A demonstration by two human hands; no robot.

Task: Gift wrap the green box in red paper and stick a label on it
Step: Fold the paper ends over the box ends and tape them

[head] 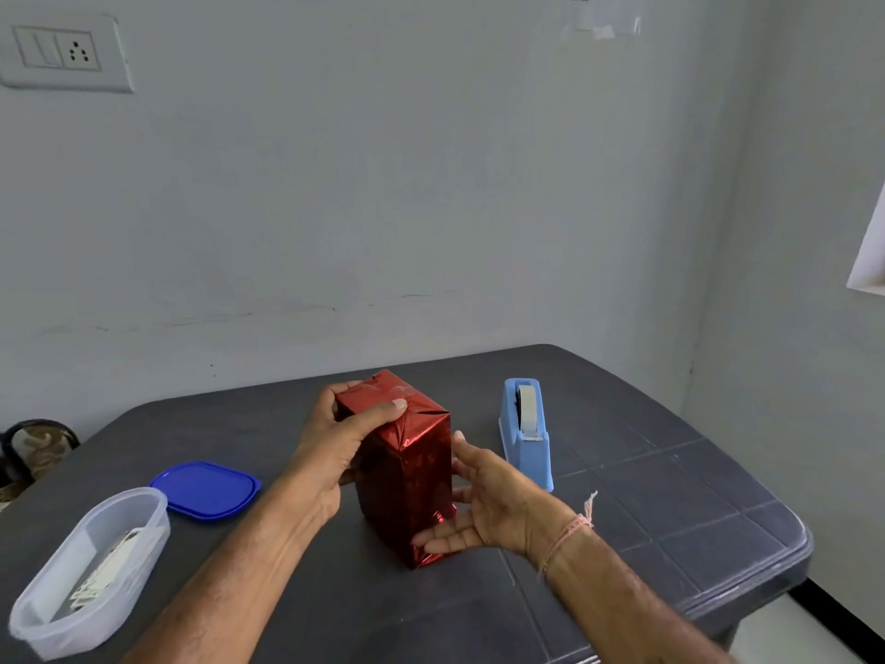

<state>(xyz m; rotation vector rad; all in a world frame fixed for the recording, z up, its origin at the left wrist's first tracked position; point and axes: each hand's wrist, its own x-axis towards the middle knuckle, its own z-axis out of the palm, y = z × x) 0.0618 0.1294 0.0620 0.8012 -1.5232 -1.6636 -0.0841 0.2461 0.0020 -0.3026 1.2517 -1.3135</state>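
The box (407, 476) stands upright on the dark table (670, 496), fully covered in shiny red paper; no green shows. My left hand (335, 448) grips its upper end, thumb across the folded top and fingers round the far side. My right hand (483, 500) lies with straight fingers against the box's right face, near the bottom corner. A clear tub (91, 572) at the near left holds several small white labels (103, 575).
A blue lid (206, 488) lies flat left of the box. A light blue tape dispenser (527, 431) stands to the right of the box. The table's rounded corner and edge are at the right. A wall rises behind the table.
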